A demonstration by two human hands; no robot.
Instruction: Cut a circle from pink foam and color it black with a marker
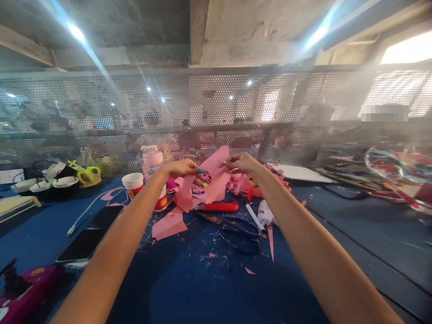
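Note:
Both arms reach forward over a dark blue table [202,288]. My left hand [184,169] and my right hand [241,163] are closed on a sheet of pink paper [216,177], held up between them above the table. Beneath it lie a pile of pink paper scraps [170,223], a red-handled cutter [219,207], dark scissors [236,227] and a white pen or glue stick [254,217].
A black phone [91,234] with a white cable lies at the left. A paper cup [133,183], a pink-lidded bottle [152,159] and stacked bowls [50,184] stand behind it. A perforated metal screen [216,112] backs the table, with people beyond. Coloured ribbon clutter [398,175] fills the right.

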